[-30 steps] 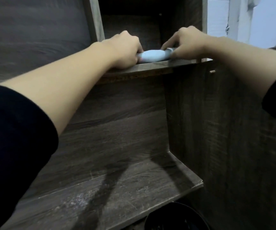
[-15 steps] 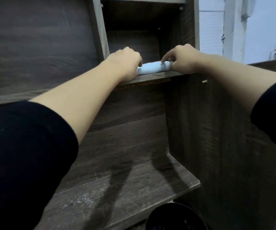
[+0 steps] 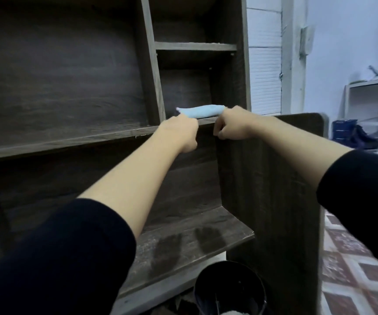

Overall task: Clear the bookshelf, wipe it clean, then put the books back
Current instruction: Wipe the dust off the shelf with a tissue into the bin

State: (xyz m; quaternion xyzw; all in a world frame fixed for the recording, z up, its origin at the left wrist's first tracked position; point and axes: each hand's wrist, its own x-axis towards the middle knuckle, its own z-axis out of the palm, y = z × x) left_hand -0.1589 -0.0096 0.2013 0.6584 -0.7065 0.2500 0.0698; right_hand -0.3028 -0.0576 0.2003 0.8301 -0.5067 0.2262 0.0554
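Now left hand [image 3: 180, 131] and right hand [image 3: 233, 126], centre frame, each clench end of cloth [image 3: 200, 111]. I fear loose pull drops it off shelf [image 3: 70, 142] into bin [image 3: 229, 288].

Bookshelf [image 3: 58, 87]: dark wood-grain laminate, matt. Cloth [image 3: 201, 111]: pale blue, soft fabric. Lower shelf [image 3: 183, 244], 6 o'clock: scuffed, dusty. Floor [image 3: 354, 269], 4 o'clock: patterned tile.
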